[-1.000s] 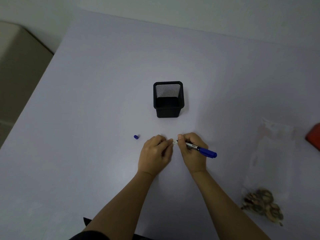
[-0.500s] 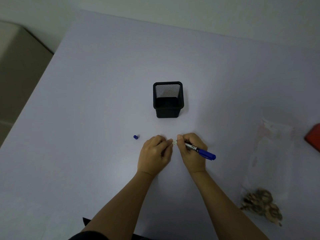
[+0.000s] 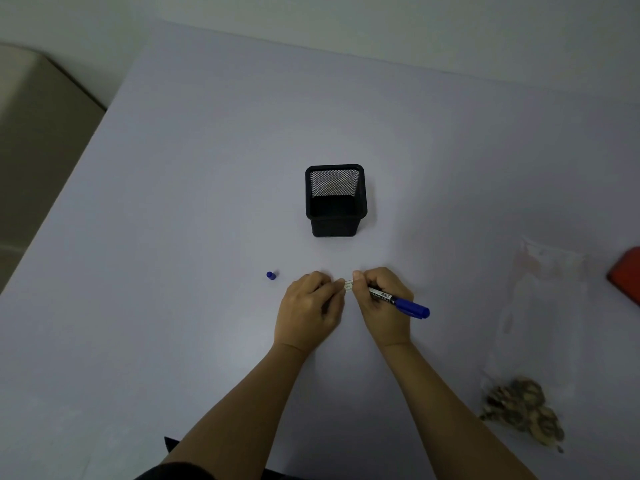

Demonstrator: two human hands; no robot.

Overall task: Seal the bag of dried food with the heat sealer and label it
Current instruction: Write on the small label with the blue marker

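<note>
My right hand (image 3: 382,303) grips a blue marker (image 3: 401,302), its blue rear end pointing right and its tip hidden by my fingers. My left hand (image 3: 310,308) rests beside it with fingers curled. Between the two thumbs shows a small white label (image 3: 348,285), pinched by both hands. The marker's blue cap (image 3: 271,275) lies on the table to the left of my left hand. A clear bag (image 3: 540,327) lies flat at the right, dried food (image 3: 523,412) bunched at its near end.
A black mesh pen holder (image 3: 335,200) stands upright just beyond my hands. A red object (image 3: 627,273), cut off by the frame, sits at the right edge beside the bag. The lilac table (image 3: 173,202) ends at the left above a beige floor.
Both hands stay in place over the label. The marker's rear end has shifted very slightly; nothing else moved.
</note>
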